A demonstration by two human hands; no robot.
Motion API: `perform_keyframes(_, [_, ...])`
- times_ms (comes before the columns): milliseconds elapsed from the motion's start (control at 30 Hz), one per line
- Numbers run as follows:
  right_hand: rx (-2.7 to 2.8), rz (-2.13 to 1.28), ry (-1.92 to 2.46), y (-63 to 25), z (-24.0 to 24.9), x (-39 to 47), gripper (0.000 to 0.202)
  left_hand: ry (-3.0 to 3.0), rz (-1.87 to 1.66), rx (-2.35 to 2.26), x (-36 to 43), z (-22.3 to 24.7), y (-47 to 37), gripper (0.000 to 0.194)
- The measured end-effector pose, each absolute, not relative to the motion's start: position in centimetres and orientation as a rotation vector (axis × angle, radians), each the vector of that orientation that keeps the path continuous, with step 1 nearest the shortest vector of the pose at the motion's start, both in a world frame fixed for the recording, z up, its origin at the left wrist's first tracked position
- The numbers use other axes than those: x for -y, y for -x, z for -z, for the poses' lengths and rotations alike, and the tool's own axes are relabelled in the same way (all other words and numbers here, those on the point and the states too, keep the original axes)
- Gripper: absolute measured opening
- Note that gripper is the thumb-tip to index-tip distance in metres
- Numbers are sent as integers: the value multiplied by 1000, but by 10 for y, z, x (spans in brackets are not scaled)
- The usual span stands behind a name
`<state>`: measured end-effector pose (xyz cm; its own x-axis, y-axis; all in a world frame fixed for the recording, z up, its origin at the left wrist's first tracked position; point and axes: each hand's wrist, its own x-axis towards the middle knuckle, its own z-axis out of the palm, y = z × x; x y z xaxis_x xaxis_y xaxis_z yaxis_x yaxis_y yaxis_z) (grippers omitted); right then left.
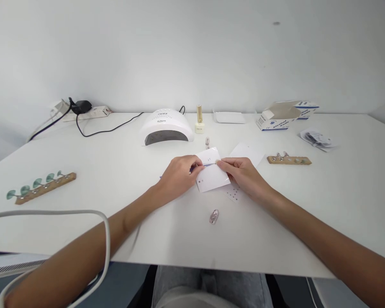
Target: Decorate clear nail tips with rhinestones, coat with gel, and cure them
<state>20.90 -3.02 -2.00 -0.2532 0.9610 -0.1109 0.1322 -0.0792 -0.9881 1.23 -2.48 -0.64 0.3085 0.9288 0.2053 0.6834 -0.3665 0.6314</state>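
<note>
In front of me both hands hold a small white sticker sheet (213, 177) with a few tiny dark marks on it. My left hand (181, 175) is closed, thumb and forefinger pinched at the sheet's left side. Something thin and blue shows by these fingers and behind the hand; its kind is unclear. My right hand (240, 171) pinches the upper right of the sheet between thumb and forefinger. Under that hand lies another sheet with small dark dots (233, 193). Nearer me rests a clear pinkish oval piece (214, 217), perhaps a nail tip.
Behind the hands stand a white nail lamp (167, 124) and a polish bottle (199, 124). An alcohol pad box (277, 117) is back right. Wooden strips with nail tips lie left (46, 188) and right (288, 160). A pale cable (106, 231) loops across my left forearm.
</note>
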Motion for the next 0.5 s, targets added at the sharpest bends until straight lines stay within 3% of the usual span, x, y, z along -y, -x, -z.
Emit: perform_keyframes(500, [1453, -1374, 1299, -215, 12, 26, 30, -2124, -833, -1360, 27, 2, -11, 17])
